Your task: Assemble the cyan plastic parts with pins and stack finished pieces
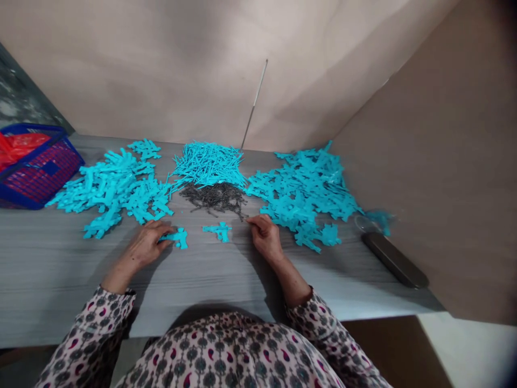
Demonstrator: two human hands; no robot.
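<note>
Two patterned sleeves (317, 328); left hand (143, 247), fingers closed over one turquoise plastic piece (177, 237); right hand (264, 237), fingers narrow, grip unclear; one loose piece (218, 231) between.

I'm sat at a grey wood-grain desk (60, 280) boxed in by a beige board partition (141, 64) in front and a browner panel (424, 161) on my right. A dark speckled wall (20, 91) peeks out past the left corner, pale floor (464, 350) shows low on the right, and the light's pretty soft.

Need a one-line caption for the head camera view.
Left hand touches a turquoise plastic piece; right hand rests by a heap of small dark parts on a grey table.
</note>
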